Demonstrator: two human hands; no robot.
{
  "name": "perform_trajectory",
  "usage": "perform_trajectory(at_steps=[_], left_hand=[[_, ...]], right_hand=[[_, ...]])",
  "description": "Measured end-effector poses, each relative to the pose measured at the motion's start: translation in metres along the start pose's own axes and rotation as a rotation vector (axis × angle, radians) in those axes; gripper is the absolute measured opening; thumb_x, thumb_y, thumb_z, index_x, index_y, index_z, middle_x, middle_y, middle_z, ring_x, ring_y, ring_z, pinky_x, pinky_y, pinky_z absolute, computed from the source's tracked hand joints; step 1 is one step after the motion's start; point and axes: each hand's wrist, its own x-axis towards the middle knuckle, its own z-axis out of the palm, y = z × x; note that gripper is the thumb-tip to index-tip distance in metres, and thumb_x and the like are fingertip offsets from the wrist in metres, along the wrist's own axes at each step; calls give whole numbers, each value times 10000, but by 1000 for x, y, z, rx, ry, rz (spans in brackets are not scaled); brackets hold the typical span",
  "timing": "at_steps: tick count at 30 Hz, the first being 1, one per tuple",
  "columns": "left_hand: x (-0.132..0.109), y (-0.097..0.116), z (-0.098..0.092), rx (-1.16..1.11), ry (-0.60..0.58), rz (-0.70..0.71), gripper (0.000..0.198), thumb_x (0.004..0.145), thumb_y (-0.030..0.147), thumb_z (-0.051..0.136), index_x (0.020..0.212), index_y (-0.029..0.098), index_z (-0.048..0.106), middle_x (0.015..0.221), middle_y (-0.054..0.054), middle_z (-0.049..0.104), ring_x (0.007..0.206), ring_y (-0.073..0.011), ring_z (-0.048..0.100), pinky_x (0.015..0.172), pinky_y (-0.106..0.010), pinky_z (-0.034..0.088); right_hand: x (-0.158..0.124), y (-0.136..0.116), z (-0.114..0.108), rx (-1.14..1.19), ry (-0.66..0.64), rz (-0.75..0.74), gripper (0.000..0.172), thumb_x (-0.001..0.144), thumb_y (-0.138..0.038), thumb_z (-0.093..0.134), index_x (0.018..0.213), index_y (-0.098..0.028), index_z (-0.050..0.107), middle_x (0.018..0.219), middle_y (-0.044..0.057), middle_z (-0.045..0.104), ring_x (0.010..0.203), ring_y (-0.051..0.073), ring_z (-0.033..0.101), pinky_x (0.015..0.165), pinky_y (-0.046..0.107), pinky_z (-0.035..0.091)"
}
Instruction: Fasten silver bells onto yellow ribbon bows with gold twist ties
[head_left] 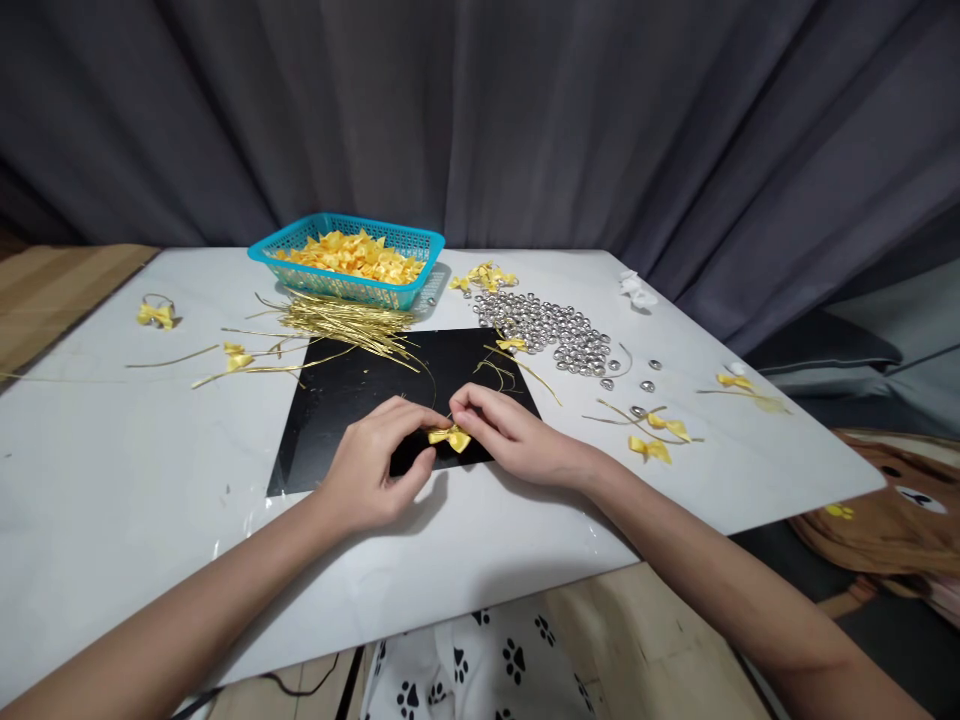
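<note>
Both my hands meet over the near edge of a black mat (337, 400) on a white table (112, 470). Between them is a small yellow ribbon bow (450, 438). My left hand (379, 460) pinches the bow from the left, fingers curled. My right hand (499, 430) pinches it from the right, fingertips pressed together at its top. A thin gold wire seems to rise from the bow between the fingertips.
A teal basket (349, 260) of yellow bows stands at the back. Gold wire ties (345, 320) lie in front of it. A pile of silver beads (555, 330) lies at the right. Loose bows (651, 448) are scattered on the table. Dark curtains hang behind.
</note>
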Motion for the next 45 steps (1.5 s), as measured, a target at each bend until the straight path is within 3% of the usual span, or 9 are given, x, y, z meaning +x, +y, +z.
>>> perform_trajectory(at_steps=[4,8,14,19,30,39,45], left_hand=[[2,1,5,-112,37,-160,174,841,283,529,834,171,661,764,-42,681,711,-170,594,646,-300,460],[3,2,7,-217,40,-219,156,827,272,560,787,162,664,745,-41,676,700,-159,593,642,-285,450],[3,2,6,-159,1,-166,117,814,232,555,795,155,641,756,-43,665,729,-164,569,682,-303,430],[4,1,7,-152,-36,-229,105,794,230,544,777,171,628,762,-26,660,709,-157,582,684,-297,425],[4,0,5,-144,-92,-212,136,799,229,518,755,175,635,715,-10,663,659,-142,576,641,-263,420],[4,4,5,-249,-53,-214,146,803,230,524,883,142,609,814,-47,682,699,-138,614,651,-249,471],[3,3,4,-153,-58,-111,98,810,205,534,830,146,610,713,-23,655,617,-120,574,596,-240,443]], right_hand=[[-1,-1,3,-30,10,-25,127,933,-218,346,836,-181,420,771,-2,452,689,120,414,652,259,346],[-2,-1,5,-48,17,-73,117,932,-192,337,844,-184,413,803,5,475,699,119,422,658,258,343],[-2,0,11,-61,41,-88,120,929,-172,327,828,-187,391,786,7,465,689,124,410,663,263,345],[-1,0,14,6,85,-60,134,931,-185,320,813,-185,383,742,-6,420,647,115,376,618,254,331],[-2,5,17,217,35,31,155,947,-279,318,822,-198,360,621,-52,345,545,92,332,520,222,281],[-3,4,12,148,64,48,160,948,-294,321,830,-199,372,646,-42,365,565,94,337,520,220,270],[-3,3,12,127,64,28,146,944,-278,325,837,-195,380,658,-38,365,583,98,336,534,222,287]])
